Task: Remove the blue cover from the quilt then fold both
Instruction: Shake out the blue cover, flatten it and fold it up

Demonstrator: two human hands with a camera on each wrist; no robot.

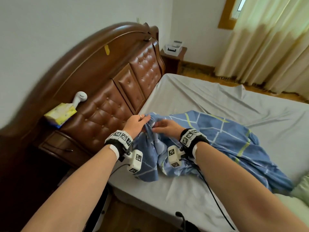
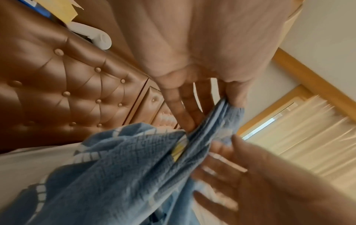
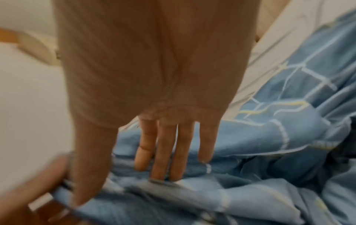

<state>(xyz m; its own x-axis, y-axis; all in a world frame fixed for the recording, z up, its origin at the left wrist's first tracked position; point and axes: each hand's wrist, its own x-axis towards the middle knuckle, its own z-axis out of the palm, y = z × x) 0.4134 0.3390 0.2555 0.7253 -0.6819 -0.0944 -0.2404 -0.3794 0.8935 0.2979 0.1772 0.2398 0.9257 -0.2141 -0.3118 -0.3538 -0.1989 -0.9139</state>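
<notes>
From my head I see the blue cover [image 1: 209,143] crumpled on the bed [image 1: 192,97] near the headboard [image 1: 107,113], quilt [image 1: 302,186] only a pale edge at lower right. My left wrist view shows what that hides: my left hand [image 2: 194,94] pinching a bunched fold. My right hand [image 3: 163,146] lies with straight fingers on the cloth. A tissue pack [image 1: 61,114] sits on the nightstand [image 1: 55,143]

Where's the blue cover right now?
In the head view the blue cover lies crumpled on the grey sheet, near the brown headboard; the left hand pinches its bunched edge, the right hand beside it.
</notes>
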